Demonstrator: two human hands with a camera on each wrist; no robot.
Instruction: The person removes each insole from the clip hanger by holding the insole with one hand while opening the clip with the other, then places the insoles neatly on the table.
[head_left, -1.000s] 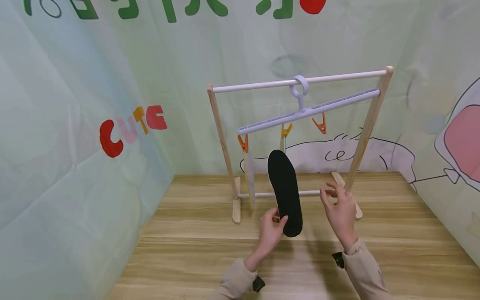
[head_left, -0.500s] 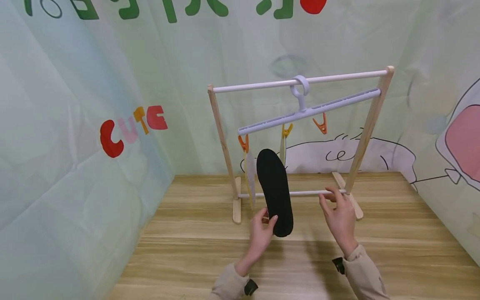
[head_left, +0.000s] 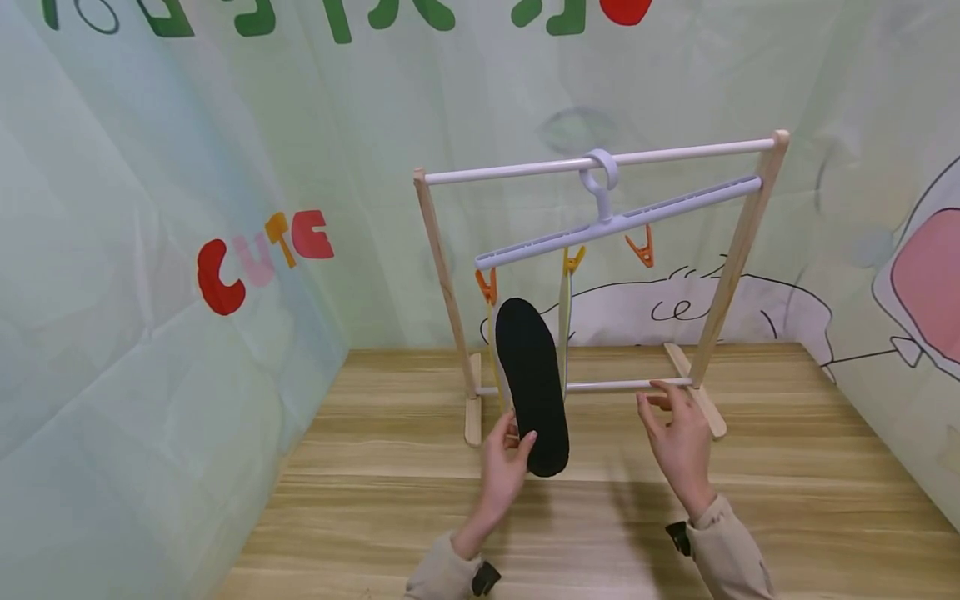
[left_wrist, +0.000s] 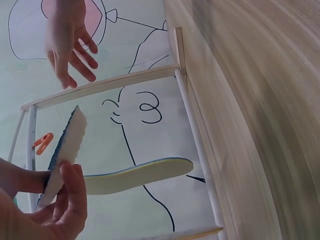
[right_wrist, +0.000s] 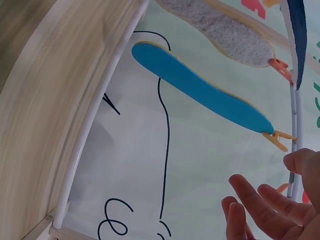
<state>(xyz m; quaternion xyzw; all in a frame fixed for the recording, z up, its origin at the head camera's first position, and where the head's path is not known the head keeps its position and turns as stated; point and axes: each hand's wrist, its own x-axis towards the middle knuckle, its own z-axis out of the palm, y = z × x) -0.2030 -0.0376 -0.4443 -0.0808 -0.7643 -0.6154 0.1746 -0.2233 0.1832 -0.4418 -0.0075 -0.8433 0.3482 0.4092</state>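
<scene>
My left hand [head_left: 504, 475] pinches the heel end of a black insole [head_left: 534, 387], thumb on its dark face; the left wrist view catches its pale underside. It stands upright in front of the rack. My right hand [head_left: 681, 440] holds nothing, fingers loosely bent and apart, near the rack's lower right. From a lilac hanger [head_left: 675, 200], tilted lower on the left, hang two other insoles. A blue-faced insole [right_wrist: 200, 90] is held by a yellow clip [head_left: 573, 260]. The fluffy grey insole [right_wrist: 220, 30] hangs from an orange clip [head_left: 487, 287], partly hidden behind the black one.
A second orange clip [head_left: 642, 247] hangs bare on the hanger's right half. The wooden rack [head_left: 738, 250], with a white top rod [head_left: 510, 172] and lower rod [head_left: 622, 385], stands on the wood-grain table [head_left: 360, 500]. A printed cloth [head_left: 262, 150] encloses the back and sides.
My left hand has carried the black insole leftward, uncovering more of the insole under the yellow clip and covering the left one. The right hand has stayed nearly in place, dipping very slightly.
</scene>
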